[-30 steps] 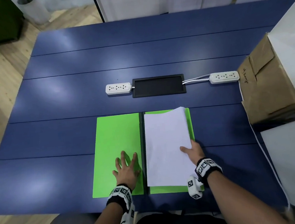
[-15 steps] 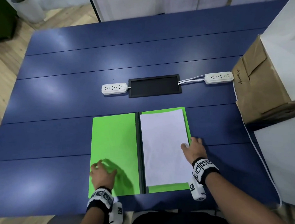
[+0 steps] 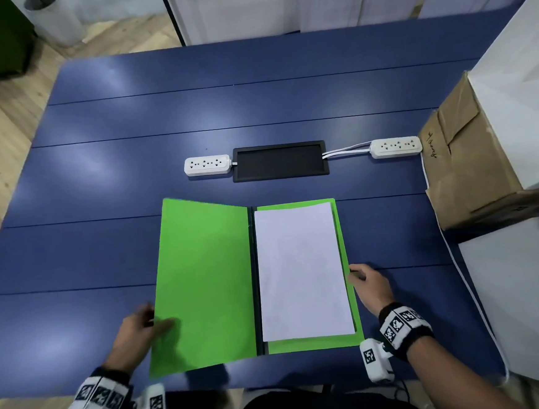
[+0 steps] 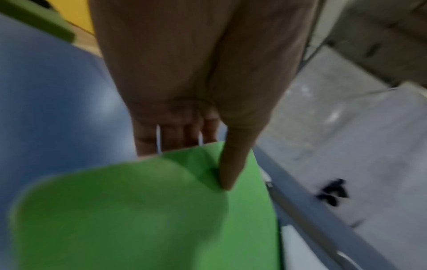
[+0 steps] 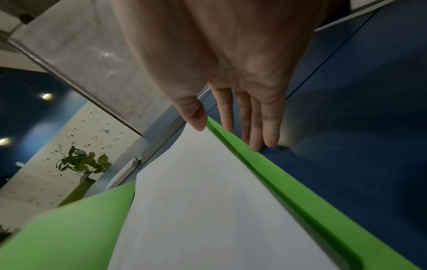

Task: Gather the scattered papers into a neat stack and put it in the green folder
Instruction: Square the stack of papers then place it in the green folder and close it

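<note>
The green folder point(image 3: 202, 274) lies open near the front edge of the blue table point(image 3: 254, 108). The stack of white papers point(image 3: 301, 273) lies flat and squared on its right half. My left hand point(image 3: 150, 320) pinches the left cover's outer edge, thumb on top and fingers beneath, and that cover is tilted up off the table. In the left wrist view the thumb point(image 4: 227, 175) presses on the green cover point(image 4: 138, 219). My right hand point(image 3: 361, 277) rests with straight fingers point(image 5: 265, 131) against the folder's right edge point(image 5: 289, 191), the thumb touching the papers point(image 5: 208, 210).
Behind the folder a black hatch point(image 3: 279, 161) sits between two white power strips point(image 3: 207, 165) point(image 3: 396, 147). A cardboard box point(image 3: 465, 169) and white boxes stand at the right, with a white cable running along that side.
My left hand slid from lying flat on the left cover to its outer edge and raised it. The papers settled flat, and my right hand shifted to the folder's right edge.
</note>
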Tool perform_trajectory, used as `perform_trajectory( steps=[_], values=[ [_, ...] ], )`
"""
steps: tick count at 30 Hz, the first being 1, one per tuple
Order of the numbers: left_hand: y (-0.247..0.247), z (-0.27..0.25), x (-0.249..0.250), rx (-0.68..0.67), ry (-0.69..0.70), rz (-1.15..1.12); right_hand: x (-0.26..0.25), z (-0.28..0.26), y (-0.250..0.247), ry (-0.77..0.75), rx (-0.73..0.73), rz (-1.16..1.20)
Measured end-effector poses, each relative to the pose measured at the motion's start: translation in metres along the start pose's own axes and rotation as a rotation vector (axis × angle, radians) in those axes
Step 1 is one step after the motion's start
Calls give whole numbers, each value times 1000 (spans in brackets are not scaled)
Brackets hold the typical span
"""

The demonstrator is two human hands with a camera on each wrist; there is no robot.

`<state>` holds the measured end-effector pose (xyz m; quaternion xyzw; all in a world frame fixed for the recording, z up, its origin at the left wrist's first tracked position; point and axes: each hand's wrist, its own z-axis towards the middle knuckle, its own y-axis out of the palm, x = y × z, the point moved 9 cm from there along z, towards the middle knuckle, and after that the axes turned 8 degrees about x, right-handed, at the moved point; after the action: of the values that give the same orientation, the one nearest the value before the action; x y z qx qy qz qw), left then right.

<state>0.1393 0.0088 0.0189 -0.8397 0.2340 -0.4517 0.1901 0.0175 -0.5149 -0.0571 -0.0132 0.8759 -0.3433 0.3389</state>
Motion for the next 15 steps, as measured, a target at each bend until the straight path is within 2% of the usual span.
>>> perform_trajectory(
  steps=[3,6,10,13,15],
  values=[
    [37,-53,70,-253,127,-285,9,6,-4,20,-33,84],
    [93,-83,119,-420,222,-419,4,3,-4,51,-74,203],
    [194,-77,141,-557,310,-244,-3,-5,-6,92,-127,315],
    [263,-63,121,-646,270,21,3,-7,-3,106,-147,316],
    [292,-54,106,-652,295,181,-1,-10,-3,52,-146,312]
  ],
)
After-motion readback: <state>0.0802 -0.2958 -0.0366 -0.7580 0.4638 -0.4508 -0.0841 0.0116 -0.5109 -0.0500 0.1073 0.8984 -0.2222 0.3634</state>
